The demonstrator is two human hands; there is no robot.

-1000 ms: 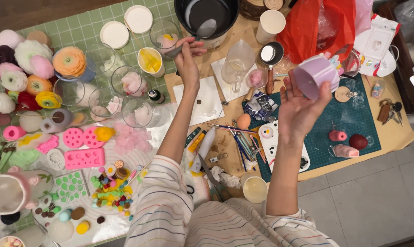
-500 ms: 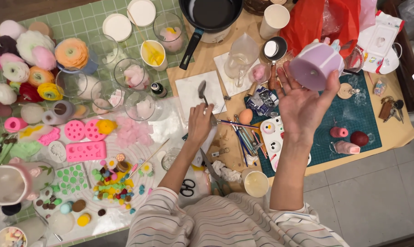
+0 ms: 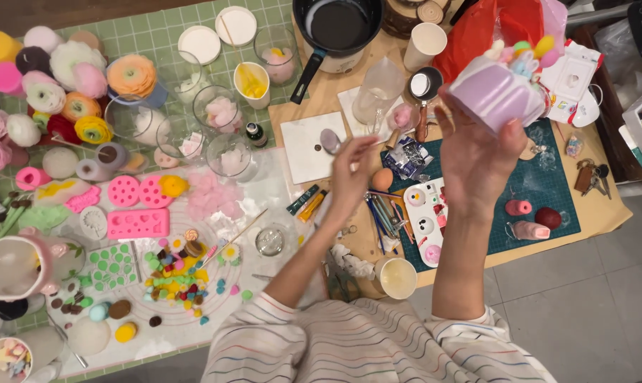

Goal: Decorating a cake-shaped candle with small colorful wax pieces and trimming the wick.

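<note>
Right hand (image 3: 477, 152) is clamped on the tipped lilac cup (image 3: 493, 96) above the green mat (image 3: 548, 186), left hand (image 3: 349, 177) loose and empty over the table (image 3: 605, 206), so I'd steady it with both.

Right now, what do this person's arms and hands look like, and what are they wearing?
Both forearms are bare from about the elbow down. The sleeves are pushed up and belong to a loose white top with thin stripes in several colours. The left hand and right hand wear no gloves. No rings, watch or bracelet are visible from this view.
</note>
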